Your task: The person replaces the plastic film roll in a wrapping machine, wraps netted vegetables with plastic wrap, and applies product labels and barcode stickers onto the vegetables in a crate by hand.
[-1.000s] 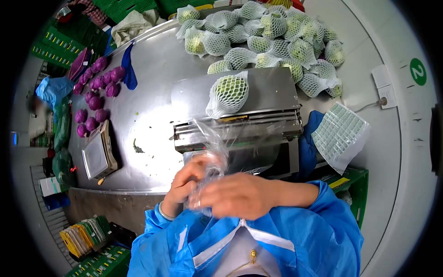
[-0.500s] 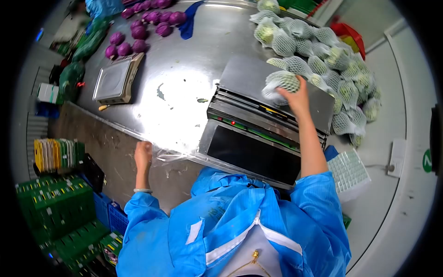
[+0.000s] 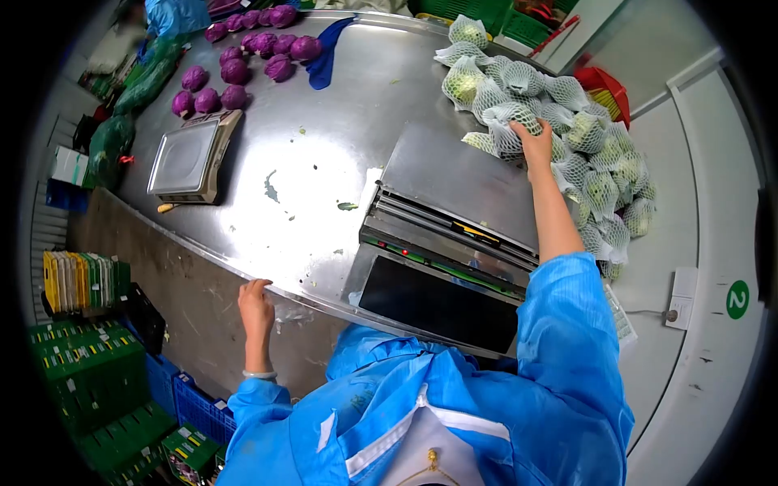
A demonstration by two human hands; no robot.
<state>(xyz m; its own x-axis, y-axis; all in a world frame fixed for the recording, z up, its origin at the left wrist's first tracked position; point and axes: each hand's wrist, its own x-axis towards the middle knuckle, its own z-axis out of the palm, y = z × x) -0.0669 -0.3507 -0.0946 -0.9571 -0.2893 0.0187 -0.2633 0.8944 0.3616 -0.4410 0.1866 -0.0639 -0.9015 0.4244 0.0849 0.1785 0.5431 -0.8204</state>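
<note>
My right hand (image 3: 535,146) has its fingers curled round a pale green vegetable in a white foam net (image 3: 512,121), at the near left side of a heap of similar netted vegetables (image 3: 600,150). The vegetable's exact kind is hidden by the net. Below that forearm sits a film-wrapping machine (image 3: 454,235) with a flat metal top, a red light and a black plate (image 3: 438,306). At the table's front edge, my left hand (image 3: 256,308) has its fingers partly extended and apart, with nothing visible in them.
On the steel table (image 3: 332,138) stand a weighing scale (image 3: 190,158), several purple cabbages (image 3: 235,71) and a blue cloth (image 3: 324,58). Small leaf scraps lie in the middle. Green crates (image 3: 89,373) and blue crates (image 3: 198,405) are stacked at lower left.
My right hand has carried the netted vegetable from above the machine's top to the heap. My left hand has loosened from a fist, and the clear film beside it no longer stretches to the machine.
</note>
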